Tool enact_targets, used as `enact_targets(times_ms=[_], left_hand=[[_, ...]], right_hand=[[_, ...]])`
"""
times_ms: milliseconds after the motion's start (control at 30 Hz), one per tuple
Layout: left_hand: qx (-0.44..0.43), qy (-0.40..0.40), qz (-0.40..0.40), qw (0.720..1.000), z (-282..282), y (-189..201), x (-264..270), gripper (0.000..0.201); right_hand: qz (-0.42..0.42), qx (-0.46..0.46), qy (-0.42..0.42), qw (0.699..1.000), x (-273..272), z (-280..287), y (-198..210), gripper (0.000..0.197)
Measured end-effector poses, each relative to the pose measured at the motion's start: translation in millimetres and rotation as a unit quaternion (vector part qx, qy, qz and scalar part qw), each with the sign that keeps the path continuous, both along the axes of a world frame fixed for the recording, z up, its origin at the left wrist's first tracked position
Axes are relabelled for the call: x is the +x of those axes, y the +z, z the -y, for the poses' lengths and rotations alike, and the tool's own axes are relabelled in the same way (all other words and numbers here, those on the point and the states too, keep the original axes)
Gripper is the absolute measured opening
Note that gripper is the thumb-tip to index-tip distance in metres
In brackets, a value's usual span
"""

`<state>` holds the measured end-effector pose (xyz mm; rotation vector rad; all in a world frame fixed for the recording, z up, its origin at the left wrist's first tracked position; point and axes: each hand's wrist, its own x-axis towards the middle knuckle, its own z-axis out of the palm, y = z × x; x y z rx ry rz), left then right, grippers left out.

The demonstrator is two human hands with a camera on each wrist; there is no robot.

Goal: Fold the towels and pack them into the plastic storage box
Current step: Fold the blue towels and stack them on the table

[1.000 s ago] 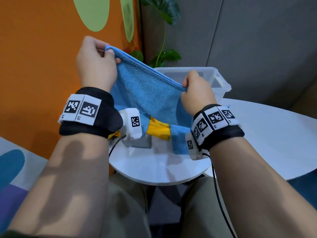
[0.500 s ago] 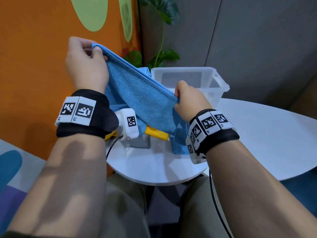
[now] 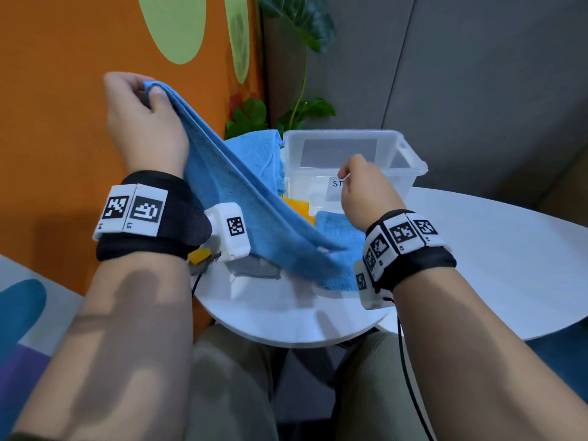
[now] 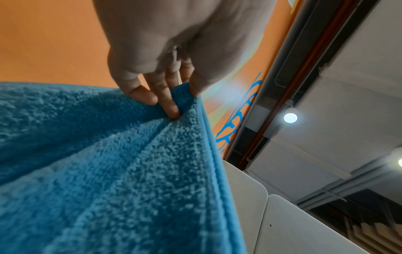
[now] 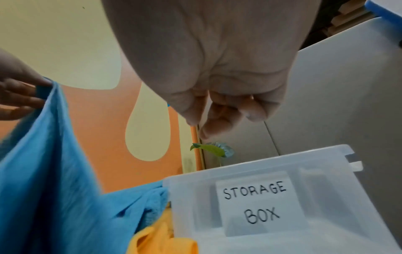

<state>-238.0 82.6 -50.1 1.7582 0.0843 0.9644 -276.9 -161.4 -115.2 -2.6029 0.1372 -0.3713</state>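
My left hand [image 3: 149, 90] is raised at the upper left and pinches a corner of the blue towel [image 3: 241, 198] between thumb and fingers [image 4: 172, 110]. The doubled towel slopes down to the right, and its lower end lies on the white table [image 3: 493, 265] by my right wrist. My right hand [image 3: 346, 176] hovers in front of the clear plastic storage box [image 3: 410, 157], fingers curled and holding nothing [image 5: 202, 123]. The box [image 5: 326, 197] carries a "STORAGE BOX" label and looks empty.
A second blue towel [image 3: 254, 151] and a yellow towel [image 3: 296, 206] lie crumpled left of the box. An orange wall [image 3: 63, 122] stands close on the left. A plant [image 3: 305, 103] is behind the box. The table's bare part stretches to the right.
My right hand has let go of the towel's edge and moved toward the box. The freed end has dropped onto the table. My left hand has moved left and still holds its corner.
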Motion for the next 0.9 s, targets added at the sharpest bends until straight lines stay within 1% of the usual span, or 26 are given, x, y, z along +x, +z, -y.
enact_targets(times_ms=[67, 100, 200, 267, 367, 433, 533, 667, 700, 800, 833, 900], left_hand=[[0.044, -0.028, -0.013, 0.999, 6.5, 0.9, -1.8, 0.021], [0.070, -0.051, -0.020, 0.996, 10.4, 0.7, -2.7, 0.022], [0.141, -0.141, -0.045, 0.979, 21.8, 0.6, -5.3, 0.021], [0.196, -0.189, -0.052, 0.961, 28.7, 1.8, -9.5, 0.016], [0.257, -0.228, -0.045, 0.938, 37.9, 6.9, -19.2, 0.010], [0.272, -0.243, -0.035, 0.931, 43.1, 10.4, -24.3, 0.010], [0.268, -0.244, -0.012, 0.932, 46.4, 14.7, -27.1, 0.010], [0.206, -0.191, 0.021, 0.959, 37.8, 18.0, -20.8, 0.012], [0.187, -0.174, 0.027, 0.967, 34.5, 18.6, -18.9, 0.012], [0.151, -0.130, 0.031, 0.979, 25.8, 19.0, -12.7, 0.022], [0.139, -0.121, 0.029, 0.982, 22.7, 18.2, -10.7, 0.024], [0.116, -0.098, 0.026, 0.988, 15.9, 14.4, -5.7, 0.024]], right_hand=[[-0.013, 0.018, 0.033, 0.999, -0.1, -9.2, 2.4, 0.011], [-0.014, 0.029, 0.056, 0.998, -0.9, -14.6, 4.7, 0.010], [-0.014, 0.079, 0.120, 0.989, -6.6, -32.4, 13.0, 0.022], [-0.016, 0.111, 0.138, 0.984, -9.1, -43.1, 17.1, 0.034], [-0.024, 0.139, 0.145, 0.979, -10.6, -54.2, 20.1, 0.046], [-0.023, 0.128, 0.145, 0.981, -9.4, -57.1, 19.6, 0.045], [-0.029, 0.059, 0.125, 0.990, -3.3, -54.8, 15.3, 0.028], [-0.081, -0.017, 0.095, 0.992, 1.1, -40.8, 8.6, 0.007], [-0.098, -0.037, 0.085, 0.991, 1.2, -36.6, 6.8, 0.004], [-0.141, -0.083, 0.050, 0.985, 2.1, -25.0, 0.9, 0.006], [-0.149, -0.087, 0.037, 0.984, 2.8, -21.7, 0.1, 0.007], [-0.146, -0.063, 0.005, 0.987, 3.4, -15.0, 1.6, 0.009]])
